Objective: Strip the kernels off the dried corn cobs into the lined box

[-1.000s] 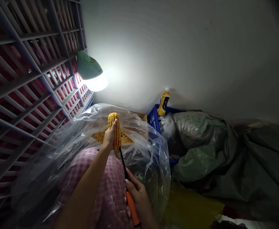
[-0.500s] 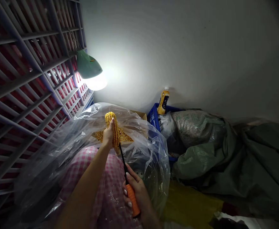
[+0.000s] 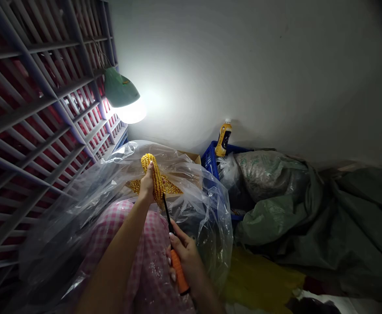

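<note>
My left hand (image 3: pixel 147 185) is wrapped round a yellow ear of corn (image 3: pixel 158 181), its thumb lying along the kernels and the rounded end pointing up and away. In my right hand (image 3: pixel 184 248) is a screwdriver with an orange handle (image 3: pixel 178 270) and a long black shaft (image 3: pixel 167 211). The shaft's tip meets the lower end of the ear; whether it has gone in among the kernels I cannot tell. Loose corn kernels (image 3: pixel 171 186) lie behind the ear, in a large clear plastic bag (image 3: pixel 207 192) that spreads over a pink checked cloth (image 3: pixel 112 220).
A lit green lamp (image 3: pixel 122 89) hangs beside a slatted plastic crate wall (image 3: pixel 60 93) on the left. Right of the bag, a blue basket (image 3: pixel 210 161) holds a yellow bottle (image 3: pixel 223 138) and filled sacks (image 3: pixel 269 172). Dark green sheeting (image 3: pixel 341 226) lies farther right.
The ear's upper end has shifted slightly left with my left hand. My right hand and the screwdriver have moved a little up and left, the tip still at the ear's lower end.
</note>
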`<state>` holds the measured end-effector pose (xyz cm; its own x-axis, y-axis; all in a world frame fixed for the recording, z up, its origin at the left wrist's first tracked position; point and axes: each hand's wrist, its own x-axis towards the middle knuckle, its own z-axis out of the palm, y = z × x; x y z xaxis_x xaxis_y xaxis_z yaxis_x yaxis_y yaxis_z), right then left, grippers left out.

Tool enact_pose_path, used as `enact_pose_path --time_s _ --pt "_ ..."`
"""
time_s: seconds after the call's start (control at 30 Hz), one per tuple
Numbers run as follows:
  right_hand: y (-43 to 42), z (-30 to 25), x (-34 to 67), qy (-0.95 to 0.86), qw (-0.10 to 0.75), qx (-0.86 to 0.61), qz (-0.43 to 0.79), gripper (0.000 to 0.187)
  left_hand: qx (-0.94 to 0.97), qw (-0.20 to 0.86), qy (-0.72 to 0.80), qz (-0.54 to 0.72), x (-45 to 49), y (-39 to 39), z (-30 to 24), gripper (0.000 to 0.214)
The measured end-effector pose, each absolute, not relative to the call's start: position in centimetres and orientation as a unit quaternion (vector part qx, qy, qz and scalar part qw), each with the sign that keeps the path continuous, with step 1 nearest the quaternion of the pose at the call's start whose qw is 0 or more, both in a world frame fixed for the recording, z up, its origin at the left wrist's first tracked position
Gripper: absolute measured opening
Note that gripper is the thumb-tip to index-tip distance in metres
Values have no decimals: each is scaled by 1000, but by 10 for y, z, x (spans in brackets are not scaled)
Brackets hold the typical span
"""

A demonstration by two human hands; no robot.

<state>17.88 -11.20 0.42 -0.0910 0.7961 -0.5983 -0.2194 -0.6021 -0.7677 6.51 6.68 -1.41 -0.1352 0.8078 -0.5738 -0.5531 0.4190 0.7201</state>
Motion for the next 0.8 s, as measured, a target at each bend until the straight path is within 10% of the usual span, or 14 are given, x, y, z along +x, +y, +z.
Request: enact_pose_path --time_s 0.13,0.33,0.67,0.8 --pt "-111 4 185 -267 346 -559 705 70 111 650 539 525 66 66 -13 47" --pt "-115 -1 174 -584 221 -680 384 51 115 640 537 537 68 68 -15 43" --pt "-102 8 194 -232 338 -516 752 85 159 612 577 516 70 64 -12 40" --pt "-104 4 192 -380 332 -584 636 68 136 615 579 518 70 64 -11 43"
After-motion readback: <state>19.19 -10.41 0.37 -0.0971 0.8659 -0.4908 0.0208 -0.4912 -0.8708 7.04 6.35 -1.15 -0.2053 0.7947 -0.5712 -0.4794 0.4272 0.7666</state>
